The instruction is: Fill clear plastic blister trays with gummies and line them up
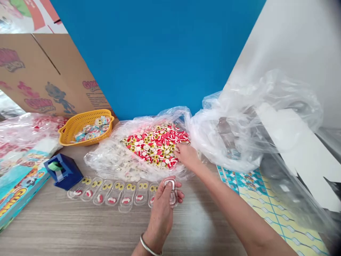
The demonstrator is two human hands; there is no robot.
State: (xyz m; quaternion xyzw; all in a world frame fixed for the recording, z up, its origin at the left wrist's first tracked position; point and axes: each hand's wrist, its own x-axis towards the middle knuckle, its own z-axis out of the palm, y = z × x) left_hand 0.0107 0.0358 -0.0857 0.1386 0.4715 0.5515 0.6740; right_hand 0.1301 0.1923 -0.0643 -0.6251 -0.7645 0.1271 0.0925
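My left hand (163, 202), with a bangle at the wrist, grips a clear plastic tray (173, 199) between thumb and fingers. My right hand (185, 154) reaches into the right side of a heap of red, white and yellow candies (157, 144) lying on an opened clear bag (106, 156). Its fingers are bent against the candies; whether they pinch one is hard to make out. A row of clear trays (125, 200) lies in front of the bag, several showing two yellow eye pieces at the top and a red-and-white piece below.
A yellow basket (69, 133) of small packets and a blue tape dispenser (66, 172) stand left, near a printed carton (50, 92) and a long box (21, 188). Plastic bags (239, 142) and printed sheets (282, 213) lie right. A blue panel (165, 53) rises behind.
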